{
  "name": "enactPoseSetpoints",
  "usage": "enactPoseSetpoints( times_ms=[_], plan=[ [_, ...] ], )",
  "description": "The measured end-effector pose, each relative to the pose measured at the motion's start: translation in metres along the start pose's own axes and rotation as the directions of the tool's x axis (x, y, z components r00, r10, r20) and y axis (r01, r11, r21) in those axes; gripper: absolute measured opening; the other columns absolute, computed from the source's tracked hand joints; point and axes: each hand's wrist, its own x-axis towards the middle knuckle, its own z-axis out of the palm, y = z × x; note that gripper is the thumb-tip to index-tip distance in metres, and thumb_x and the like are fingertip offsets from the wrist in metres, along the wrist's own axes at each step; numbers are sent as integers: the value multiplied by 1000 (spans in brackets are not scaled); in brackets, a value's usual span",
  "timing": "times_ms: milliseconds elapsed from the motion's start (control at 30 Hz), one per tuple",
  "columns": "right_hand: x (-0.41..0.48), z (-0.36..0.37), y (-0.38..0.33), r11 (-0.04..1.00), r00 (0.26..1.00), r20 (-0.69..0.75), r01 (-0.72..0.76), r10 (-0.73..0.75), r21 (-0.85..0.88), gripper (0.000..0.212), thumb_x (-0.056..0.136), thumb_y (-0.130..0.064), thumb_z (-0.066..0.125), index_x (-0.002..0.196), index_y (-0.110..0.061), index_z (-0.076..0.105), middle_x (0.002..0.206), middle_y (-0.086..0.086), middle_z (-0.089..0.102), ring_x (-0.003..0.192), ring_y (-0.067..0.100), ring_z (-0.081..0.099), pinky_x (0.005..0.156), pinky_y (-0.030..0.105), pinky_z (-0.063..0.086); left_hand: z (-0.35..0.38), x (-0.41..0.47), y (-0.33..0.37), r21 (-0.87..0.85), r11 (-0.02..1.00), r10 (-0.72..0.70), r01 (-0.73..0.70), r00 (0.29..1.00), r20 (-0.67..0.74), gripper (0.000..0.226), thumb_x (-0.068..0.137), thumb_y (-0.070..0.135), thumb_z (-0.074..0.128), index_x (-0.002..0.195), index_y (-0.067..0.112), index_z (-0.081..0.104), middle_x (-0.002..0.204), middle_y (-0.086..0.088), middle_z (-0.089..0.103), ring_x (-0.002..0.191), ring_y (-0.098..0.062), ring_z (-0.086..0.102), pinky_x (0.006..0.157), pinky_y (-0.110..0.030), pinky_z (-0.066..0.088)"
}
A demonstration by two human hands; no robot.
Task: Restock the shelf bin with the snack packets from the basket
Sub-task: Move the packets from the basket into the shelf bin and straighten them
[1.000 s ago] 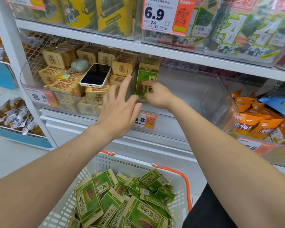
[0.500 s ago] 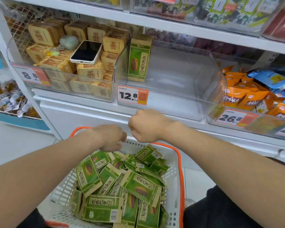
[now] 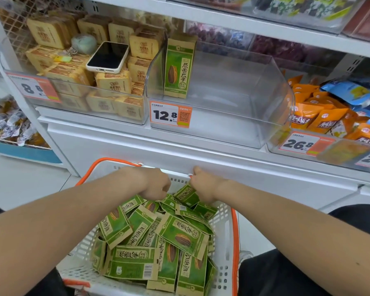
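Head view: left hand [image 3: 156, 184] and right hand [image 3: 203, 186] both curled knuckles-up at far end of white basket [image 3: 223, 242], each pinching a green seed packet [image 3: 187, 195] off the heap, prob. to lift two at once. Forearms reach fwd and down. Clear shelf bin [image 3: 265, 116] above holds one upright packet [image 3: 178, 68] w/ lots of room.

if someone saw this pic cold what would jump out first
Probably the white basket low in the middle, heaped with green snack packets, with the left hand and right hand reaching into its far end. Above it, the clear shelf bin holds a single upright green packet at its left side. A phone lies on the tan packs next door.
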Motion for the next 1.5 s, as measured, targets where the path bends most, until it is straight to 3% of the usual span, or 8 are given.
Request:
enactPoseSetpoints(
  times_ms=[200, 433, 600, 767, 900, 1000, 1267, 1500],
  plan=[
    [1, 1, -1, 998, 998, -5, 64, -64, 9, 21, 91, 0, 64, 106, -13, 73, 101, 5, 66, 83, 24, 62, 63, 33, 50, -2, 0, -2, -63, 998, 9, -10, 1000, -18, 36, 109, 36, 44, 140, 25, 60, 139, -2, 61, 107, -20, 54, 98, -37, 48],
    [4, -32, -6, 962, 933, -353, 152, -65, 225, 33, 74, 1, 57, 87, -30, 57, 88, -6, 62, 84, 23, 60, 63, 36, 50, 5, 9, -27, -220, 975, -45, 22, 994, -98, 67, 101, 47, 64, 157, 23, 35, 153, -6, 52, 135, -28, 54, 110, -41, 45],
    [1, -43, -7, 862, 802, -589, 226, 101, 455, 39, 78, 4, 61, 92, -28, 44, 85, -6, 58, 75, 22, 57, 63, 45, 52, 3, 10, -43, -474, 880, -66, -12, 987, -148, 40, 103, 54, 58, 128, 24, 52, 125, 1, 68, 111, -19, 66, 103, -40, 51],
    [-11, -41, -16, 831, 884, -433, 100, 178, 546, 55, 78, -18, 64, 127, -31, 42, 79, -2, 60, 71, 26, 63, 51, 34, 46, -5, -1, -56, -730, 683, -188, -8, 964, -187, 37, 94, 56, 71, 99, 20, 75, 98, -9, 78, 95, -31, 73, 87, -40, 56],
    [-16, -40, -23, 919, 925, -339, -23, 169, 394, 48, 67, -53, 51, 103, -23, 62, 98, 1, 58, 90, 28, 65, 67, 33, 52, -14, -11, -52, -731, 668, -296, -138, 852, -432, 32, 71, 51, 93, 71, 21, 82, 62, 8, 70, 60, -2, 60, 54, -19, 43],
    [-15, -37, -32, 940, 893, -450, 139, 17, 311, 66, 78, -54, 61, 134, -21, 49, 123, 4, 59, 112, 25, 59, 89, 37, 50, -19, -15, -41, -706, 674, -310, -217, 785, -536, 29, 62, 46, 99, 61, 25, 80, 55, 10, 68, 52, 4, 56, 49, -12, 37],
    [-19, -48, -36, 750, 802, -568, 258, 186, 610, 71, 75, -63, 73, 121, -31, 29, 102, -6, 64, 81, 17, 66, 67, 46, 59, -27, -21, -29, -872, 322, -516, -368, 705, -487, 41, 89, 60, 75, 91, 19, 77, 76, -4, 78, 72, -28, 76, 63, -41, 62],
    [-26, -57, -42, 726, 681, -672, 301, 290, 619, 59, 95, -69, 54, 135, -26, 47, 121, -7, 55, 109, 11, 54, 91, 40, 51, -35, -40, -8, -760, 370, -477, -534, 593, -649, 45, 104, 44, 60, 77, 11, 76, 73, -8, 76, 67, -30, 75, 57, -40, 62]
  ],
)
